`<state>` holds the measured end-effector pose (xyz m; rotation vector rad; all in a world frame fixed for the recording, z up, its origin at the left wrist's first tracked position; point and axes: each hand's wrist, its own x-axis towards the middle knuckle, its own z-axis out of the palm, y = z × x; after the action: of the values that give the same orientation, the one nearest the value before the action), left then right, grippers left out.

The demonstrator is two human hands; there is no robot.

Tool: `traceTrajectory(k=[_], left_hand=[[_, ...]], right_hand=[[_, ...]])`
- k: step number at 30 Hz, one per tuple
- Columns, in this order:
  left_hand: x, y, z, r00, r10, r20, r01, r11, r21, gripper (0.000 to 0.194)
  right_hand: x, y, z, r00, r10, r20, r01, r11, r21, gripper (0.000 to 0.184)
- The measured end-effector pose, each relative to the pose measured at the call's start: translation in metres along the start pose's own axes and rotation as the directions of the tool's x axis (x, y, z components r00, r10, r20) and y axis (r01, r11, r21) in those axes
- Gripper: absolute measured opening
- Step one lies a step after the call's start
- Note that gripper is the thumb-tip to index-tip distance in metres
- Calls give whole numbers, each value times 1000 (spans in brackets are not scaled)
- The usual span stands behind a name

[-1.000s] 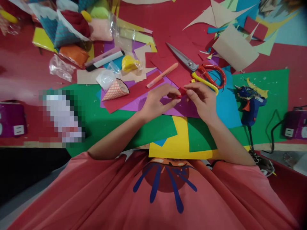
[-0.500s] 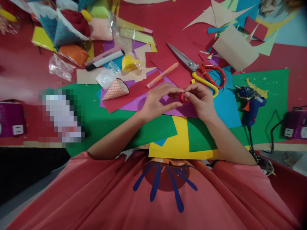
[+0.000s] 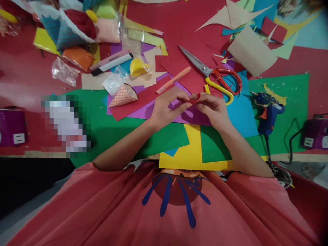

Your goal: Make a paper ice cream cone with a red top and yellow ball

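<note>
- Left hand point(image 3: 166, 108) and right hand point(image 3: 215, 106) pinched the red strip point(image 3: 195, 100) — bent, ends apparently unjoined.
- Cone point(image 3: 123, 96) lay already rolled.
- Scissors point(image 3: 204, 68) lay unheld nearby.

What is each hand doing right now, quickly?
Left hand: closed, pinching one end of a small red piece.
Right hand: closed, pinching the same small red piece.

Red piece point(image 3: 195, 100): was small, narrow and curved, one end sticking up
Hold: was held between the left hand point(image 3: 166, 108) and right hand point(image 3: 215, 106)
Place: was on the person's side of the scissors point(image 3: 204, 68), near their yellow handle
</note>
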<state>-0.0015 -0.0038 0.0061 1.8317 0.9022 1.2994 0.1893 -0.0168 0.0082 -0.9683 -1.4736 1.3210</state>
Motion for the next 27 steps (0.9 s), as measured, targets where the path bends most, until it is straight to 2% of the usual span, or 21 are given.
traceTrajectory(k=[5,8,11,14,18,21,27], left_hand=[[1,3,-1,994,-84,67,89,993,-74,28],[2,3,-2,986,-126,108,138,984,-111,31],[2,2,-1,989,-126,81,135,983,-127,29],[1,0,0,992,-110,57,117,985,-128,26],[0,-4,2,995,-65,78,73,992,-100,32],[-1,-6,2,991,-92,93,101,990,-96,36],[0,-4,3,983,-131,125,161,951,-265,32]], right_hand=[[2,-1,-1,998,48,-34,-43,989,143,32],[2,-2,0,998,69,-1,-68,988,137,36],[2,-1,0,996,86,10,-87,993,85,37],[2,-1,1,996,90,4,-90,989,114,38],[2,-5,3,996,91,-16,-88,985,149,37],[3,-7,4,996,81,-22,-77,986,146,37],[5,-9,4,1000,24,-18,-21,989,147,36]])
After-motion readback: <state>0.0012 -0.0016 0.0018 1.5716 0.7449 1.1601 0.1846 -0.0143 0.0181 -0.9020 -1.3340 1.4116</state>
